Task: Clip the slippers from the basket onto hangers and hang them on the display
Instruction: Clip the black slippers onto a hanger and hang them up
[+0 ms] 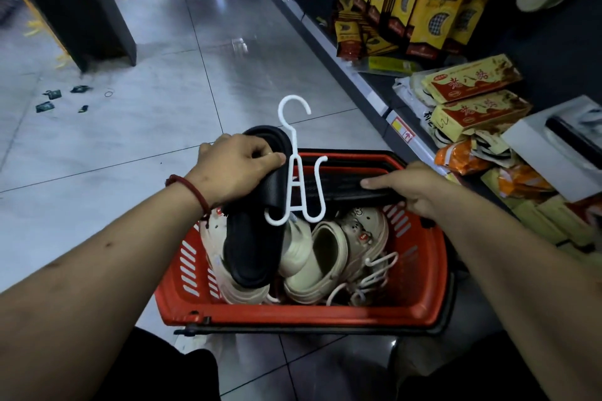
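My left hand point(237, 169) grips a black slipper point(254, 244) together with a white plastic hanger point(294, 179), whose hook points up over the floor. The slipper hangs on the hanger's left arm, its sole facing me. My right hand point(413, 189) holds a second black slipper point(355, 187) lying sideways against the hanger's right arm. Both are held above a red basket point(293, 309) on the floor. In the basket lie several cream clogs point(325, 257) and spare white hangers point(378, 273).
A low shelf point(374, 88) runs along the right with yellow insole packs point(420, 3), red-and-yellow packets point(472, 98) and a white box point(553, 153). Dark scraps point(52, 99) lie on the tiled floor at left. A dark shelf end point(81, 3) stands at upper left.
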A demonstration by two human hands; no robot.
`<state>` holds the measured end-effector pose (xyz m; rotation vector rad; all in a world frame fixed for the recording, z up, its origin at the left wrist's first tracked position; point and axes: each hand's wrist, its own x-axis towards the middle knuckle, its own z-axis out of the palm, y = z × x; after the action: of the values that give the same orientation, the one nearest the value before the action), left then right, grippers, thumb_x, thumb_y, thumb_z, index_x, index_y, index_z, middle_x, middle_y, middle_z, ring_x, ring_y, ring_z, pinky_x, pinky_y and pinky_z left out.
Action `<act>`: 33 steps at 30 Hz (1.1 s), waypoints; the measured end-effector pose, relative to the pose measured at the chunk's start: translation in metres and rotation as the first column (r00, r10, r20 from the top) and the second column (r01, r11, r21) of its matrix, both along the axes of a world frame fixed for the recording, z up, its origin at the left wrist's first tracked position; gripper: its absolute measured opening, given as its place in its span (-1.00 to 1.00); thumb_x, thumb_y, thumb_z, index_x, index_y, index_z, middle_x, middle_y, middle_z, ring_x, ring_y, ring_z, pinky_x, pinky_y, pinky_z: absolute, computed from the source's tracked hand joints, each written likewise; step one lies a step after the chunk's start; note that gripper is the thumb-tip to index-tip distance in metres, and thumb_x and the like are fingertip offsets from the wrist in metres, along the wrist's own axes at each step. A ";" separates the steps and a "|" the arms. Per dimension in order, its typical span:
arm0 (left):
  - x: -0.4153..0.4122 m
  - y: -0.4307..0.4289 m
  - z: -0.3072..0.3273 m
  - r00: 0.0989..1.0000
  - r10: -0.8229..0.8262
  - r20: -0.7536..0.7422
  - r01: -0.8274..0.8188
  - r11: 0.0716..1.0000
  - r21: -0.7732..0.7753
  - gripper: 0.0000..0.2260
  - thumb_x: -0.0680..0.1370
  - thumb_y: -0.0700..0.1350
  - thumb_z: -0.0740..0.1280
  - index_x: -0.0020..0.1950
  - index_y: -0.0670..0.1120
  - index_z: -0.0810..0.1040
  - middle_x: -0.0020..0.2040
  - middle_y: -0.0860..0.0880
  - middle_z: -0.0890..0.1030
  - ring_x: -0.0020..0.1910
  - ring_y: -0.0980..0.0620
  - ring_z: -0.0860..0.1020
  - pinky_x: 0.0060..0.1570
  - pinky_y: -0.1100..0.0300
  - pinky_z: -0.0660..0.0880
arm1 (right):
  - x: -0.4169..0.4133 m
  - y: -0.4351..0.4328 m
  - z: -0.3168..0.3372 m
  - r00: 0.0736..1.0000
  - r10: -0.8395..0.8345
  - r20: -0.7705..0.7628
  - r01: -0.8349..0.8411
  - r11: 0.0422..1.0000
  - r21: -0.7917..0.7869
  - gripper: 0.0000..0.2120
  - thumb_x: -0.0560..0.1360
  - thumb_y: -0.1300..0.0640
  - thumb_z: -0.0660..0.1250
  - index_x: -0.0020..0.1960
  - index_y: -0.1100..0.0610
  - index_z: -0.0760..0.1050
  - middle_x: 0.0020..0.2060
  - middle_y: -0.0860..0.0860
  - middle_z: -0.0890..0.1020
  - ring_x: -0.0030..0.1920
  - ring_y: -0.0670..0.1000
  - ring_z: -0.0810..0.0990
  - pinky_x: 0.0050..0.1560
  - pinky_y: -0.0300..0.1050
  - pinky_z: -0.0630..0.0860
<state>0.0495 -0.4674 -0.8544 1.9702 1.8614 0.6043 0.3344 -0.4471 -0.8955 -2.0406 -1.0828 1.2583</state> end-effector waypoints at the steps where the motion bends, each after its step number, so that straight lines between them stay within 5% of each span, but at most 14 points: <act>1: 0.002 -0.001 -0.002 1.000 0.004 -0.026 -0.003 1.000 0.019 -0.63 0.54 0.24 0.31 -0.28 -0.02 0.54 -0.34 0.10 0.57 -0.09 -0.03 0.54 0.16 0.00 0.29 | -0.003 -0.002 0.009 0.997 -0.001 -0.072 0.002 1.000 0.005 -0.41 0.19 0.17 0.70 0.10 0.25 0.52 0.00 0.18 0.69 -0.01 0.15 0.69 0.11 0.09 0.64; 5: 0.001 -0.006 -0.002 0.999 0.035 -0.034 -0.033 0.998 0.054 -0.62 0.54 0.24 0.29 -0.26 -0.05 0.54 -0.33 0.07 0.57 -0.04 -0.06 0.52 0.13 0.00 0.24 | -0.022 -0.018 0.044 0.989 0.078 -0.125 -0.052 0.979 0.197 -0.52 0.23 0.34 0.64 0.10 0.29 0.58 -0.07 0.18 0.71 -0.06 0.15 0.72 0.10 0.09 0.65; 7: -0.002 -0.007 -0.001 0.998 0.061 -0.036 -0.058 0.996 0.065 -0.62 0.55 0.23 0.28 -0.24 -0.06 0.55 -0.32 0.05 0.58 -0.05 -0.06 0.53 0.11 0.01 0.25 | -0.030 -0.033 0.055 0.982 0.147 0.117 -0.184 0.882 0.434 -0.56 0.27 0.33 0.60 0.10 0.18 0.58 -0.04 0.06 0.68 -0.03 0.06 0.67 0.07 -0.06 0.63; 9: -0.004 -0.009 -0.001 0.996 0.085 -0.035 -0.082 0.994 0.069 -0.62 0.55 0.23 0.27 -0.22 -0.06 0.56 -0.30 0.03 0.60 -0.06 -0.06 0.55 0.12 0.00 0.27 | -0.039 -0.051 0.061 0.873 0.216 0.438 -0.450 0.702 0.551 -0.58 0.36 0.26 0.54 0.18 0.08 0.53 0.05 -0.07 0.55 0.03 -0.07 0.56 0.06 -0.25 0.51; 13: -0.010 -0.014 0.001 0.991 0.123 -0.057 -0.118 0.989 0.089 -0.62 0.54 0.23 0.27 -0.24 -0.05 0.56 -0.28 0.05 0.60 -0.01 -0.08 0.52 0.12 -0.01 0.26 | -0.048 -0.073 0.047 0.635 0.278 0.720 -0.731 0.518 0.445 -0.64 0.48 0.15 0.42 0.21 0.08 0.38 0.10 -0.02 0.43 -0.04 0.10 0.55 -0.07 0.09 0.55; 17: -0.018 -0.017 0.004 0.986 0.152 -0.070 -0.144 0.984 0.108 -0.62 0.54 0.23 0.27 -0.23 -0.05 0.57 -0.25 0.04 0.61 0.02 -0.10 0.50 0.12 -0.03 0.27 | -0.056 -0.087 0.031 0.448 0.417 0.790 -0.874 0.390 0.289 -0.56 0.47 -0.04 0.38 0.25 0.06 0.34 0.13 -0.01 0.42 0.03 0.11 0.54 -0.12 0.04 0.52; 20: -0.025 -0.023 0.002 0.969 0.145 -0.202 -0.124 0.986 0.113 -0.64 0.54 0.21 0.26 -0.19 -0.06 0.58 -0.26 0.03 0.59 0.02 -0.08 0.42 0.01 0.01 0.17 | -0.055 -0.098 0.016 0.466 0.655 0.596 -0.873 0.448 0.190 -0.39 0.40 -0.37 0.35 0.34 -0.14 0.34 0.18 -0.16 0.46 0.14 -0.14 0.51 0.11 -0.11 0.51; 21: -0.026 -0.024 0.001 0.963 0.138 -0.233 -0.118 0.988 0.097 -0.64 0.54 0.21 0.26 -0.18 -0.05 0.58 -0.26 0.03 0.58 0.01 -0.07 0.39 0.01 0.01 0.16 | -0.056 -0.099 0.013 0.532 0.711 0.460 -0.843 0.495 0.211 -0.48 0.43 -0.33 0.38 0.29 -0.15 0.42 0.12 -0.18 0.51 0.07 -0.21 0.51 0.10 -0.21 0.49; 23: -0.030 -0.026 0.000 0.960 0.133 -0.247 -0.124 0.991 0.050 -0.65 0.53 0.22 0.27 -0.19 -0.05 0.57 -0.26 0.04 0.57 0.01 -0.07 0.37 0.02 0.00 0.15 | -0.060 -0.093 0.003 0.702 0.695 0.157 -0.702 0.637 0.320 -0.86 0.56 0.02 0.40 0.10 0.00 0.60 -0.09 -0.17 0.62 -0.11 -0.26 0.55 -0.05 -0.37 0.44; 24: -0.033 -0.026 0.000 0.960 0.136 -0.245 -0.131 0.991 0.033 -0.65 0.53 0.22 0.27 -0.20 -0.05 0.56 -0.26 0.04 0.57 0.01 -0.07 0.37 0.02 0.00 0.15 | -0.061 -0.085 -0.004 0.771 0.634 0.060 -0.612 0.712 0.343 -0.89 0.57 0.20 0.36 -0.03 0.04 0.64 -0.20 -0.16 0.64 -0.19 -0.26 0.56 -0.11 -0.39 0.43; 27: -0.042 -0.029 -0.001 0.959 0.151 -0.239 -0.147 0.989 0.032 -0.64 0.53 0.22 0.27 -0.23 -0.06 0.54 -0.28 0.04 0.57 0.00 -0.10 0.42 0.02 0.01 0.17 | -0.065 -0.062 -0.030 0.916 0.402 0.004 -0.385 0.873 0.299 -0.65 0.42 0.37 0.33 -0.21 -0.11 0.54 -0.29 -0.06 0.60 -0.26 -0.02 0.61 -0.18 -0.07 0.58; 29: -0.048 -0.031 -0.001 0.961 0.162 -0.226 -0.157 0.987 0.038 -0.63 0.53 0.21 0.27 -0.22 -0.08 0.54 -0.29 0.03 0.57 0.00 -0.11 0.46 0.01 0.01 0.19 | -0.070 -0.050 -0.039 0.943 0.333 0.002 -0.325 0.919 0.221 -0.62 0.37 0.33 0.41 -0.01 -0.10 0.45 -0.13 0.04 0.54 -0.21 0.08 0.59 -0.20 0.03 0.64; 31: -0.053 -0.032 -0.001 0.966 0.156 -0.208 -0.151 0.988 0.043 -0.62 0.53 0.22 0.27 -0.23 -0.08 0.54 -0.30 0.03 0.58 -0.01 -0.11 0.48 0.00 0.01 0.21 | -0.076 -0.042 -0.046 0.909 0.395 0.132 -0.412 0.900 0.143 -0.38 0.35 0.25 0.51 0.31 -0.03 0.35 0.14 0.04 0.45 -0.08 0.08 0.57 -0.25 -0.15 0.55; 33: -0.056 -0.033 -0.003 0.973 0.132 -0.188 -0.126 0.991 0.040 -0.61 0.51 0.26 0.24 -0.25 -0.05 0.53 -0.32 0.05 0.57 -0.03 -0.10 0.50 0.03 0.00 0.26 | -0.085 -0.035 -0.045 0.867 0.450 0.215 -0.489 0.850 0.194 -0.15 0.31 0.19 0.54 0.49 -0.09 0.24 0.35 0.02 0.36 0.16 0.06 0.54 -0.04 -0.21 0.52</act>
<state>-0.0069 -0.5008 -0.8573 1.9973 2.1196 0.4958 0.2491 -0.4824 -0.9404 -1.7681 -1.8072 1.1152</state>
